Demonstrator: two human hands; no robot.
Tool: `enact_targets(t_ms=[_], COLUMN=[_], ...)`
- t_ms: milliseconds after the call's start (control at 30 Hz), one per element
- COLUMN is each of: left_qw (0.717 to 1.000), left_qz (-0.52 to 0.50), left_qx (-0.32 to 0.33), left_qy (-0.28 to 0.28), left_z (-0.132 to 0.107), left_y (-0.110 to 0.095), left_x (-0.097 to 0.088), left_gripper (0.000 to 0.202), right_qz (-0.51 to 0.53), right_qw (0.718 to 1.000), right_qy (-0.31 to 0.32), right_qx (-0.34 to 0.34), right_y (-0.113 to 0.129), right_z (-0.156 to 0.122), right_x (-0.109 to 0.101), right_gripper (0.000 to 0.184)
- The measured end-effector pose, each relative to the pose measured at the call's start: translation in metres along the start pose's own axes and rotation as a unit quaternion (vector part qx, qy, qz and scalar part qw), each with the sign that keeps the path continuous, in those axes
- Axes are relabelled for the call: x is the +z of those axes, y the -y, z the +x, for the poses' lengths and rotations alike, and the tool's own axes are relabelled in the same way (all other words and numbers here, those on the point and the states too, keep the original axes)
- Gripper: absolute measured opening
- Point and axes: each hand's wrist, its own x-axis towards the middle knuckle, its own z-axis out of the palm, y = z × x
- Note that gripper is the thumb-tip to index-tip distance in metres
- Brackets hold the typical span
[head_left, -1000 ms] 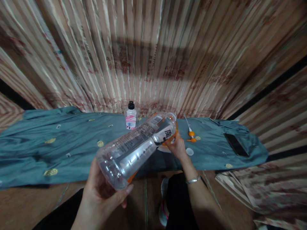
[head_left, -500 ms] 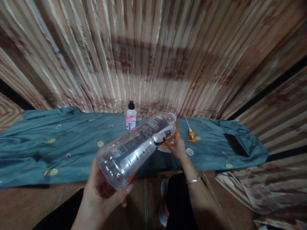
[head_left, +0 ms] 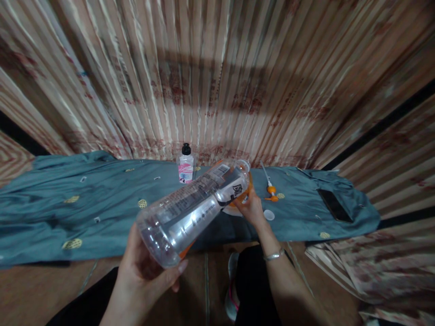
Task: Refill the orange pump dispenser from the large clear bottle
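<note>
The floor (head_left: 193,296) and the dark trousers (head_left: 260,285) lie nearest, with one shoe (head_left: 232,292) beside the leg.

Left hand (head_left: 144,271): grasping. It supports the base end of the clear bottle (head_left: 185,222) from below and from the near left side. The thumb lies along the near edge of the base; the other fingers curl beneath and are partly hidden. The hand is opened only to the width of the base. The clear bottle is held aslant above the cloth (head_left: 112,199), base toward the person, neck away and to the right.

Right hand (head_left: 252,209): closed around the near right side of the orange container (head_left: 251,183). A bracelet (head_left: 273,255) encircles the wrist. The orange container is mostly hidden behind the clear bottle's neck end; contact between the two cannot be determined.

On the cloth, just right of the right hand, lies a white disc (head_left: 269,215). Farther right lies a phone (head_left: 335,206). Beyond the disc lies an orange pump (head_left: 271,193), its tube pointing away.

The small bottle (head_left: 185,168), black-capped and pink-labelled, stands upright beyond the clear bottle. The curtain (head_left: 204,86) hangs behind everything.
</note>
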Motion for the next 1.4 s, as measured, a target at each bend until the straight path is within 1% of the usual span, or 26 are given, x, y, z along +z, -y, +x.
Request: enact_targets(t_ms=[100,333,467,567,700,833,1033,1267,1400], left_qw=[0.999,0.998,0.998,0.998,0.998,0.998,0.999,0.999,0.999], left_qz=[-0.033,-0.046,-0.048,-0.049,-0.050,-0.049,-0.040,-0.038,-0.028], left_qx=[-0.036,-0.033,-0.033,-0.034,-0.032,-0.034,-0.032,-0.029,-0.017], left_qy=[0.002,0.010,0.012,0.016,0.013,0.016,0.013,0.013,0.015], left_z=[0.0001,0.0011,0.0018,0.0017,0.0013,0.0014,0.0008,-0.0002,-0.0007], left_y=[-0.0024,-0.0023,-0.0026,-0.0034,-0.0038,-0.0042,-0.0067,-0.0074,-0.0081], left_x=[0.0010,0.0012,0.0006,0.0003,0.0002,0.0006,0.0014,0.0017,0.0017], left_gripper=[0.109,0.111,0.108,0.109,0.109,0.108,0.110,0.106,0.100], right_qz=[0.000,-0.010,-0.010,-0.006,-0.002,0.003,0.003,0.014,0.007], right_qw=[1.000,1.000,1.000,1.000,1.000,1.000,1.000,1.000,1.000], right_qy=[-0.005,-0.006,-0.004,-0.002,0.000,0.004,0.001,0.007,0.007], right_qx=[-0.008,-0.002,0.004,0.007,0.010,0.005,0.004,0.001,0.006], right_y=[-0.0013,-0.0028,-0.0021,-0.0014,-0.0011,-0.0011,-0.0009,0.0007,0.0015], right_z=[-0.0003,-0.0002,-0.0006,-0.0008,-0.0005,-0.0001,0.0001,-0.0005,-0.0010], right_x=[0.0007,0.0003,-0.0001,-0.0002,-0.0003,-0.0003,-0.0001,-0.0013,-0.0017], right_gripper=[0.074,0.079,0.077,0.078,0.075,0.079,0.077,0.076,0.075])
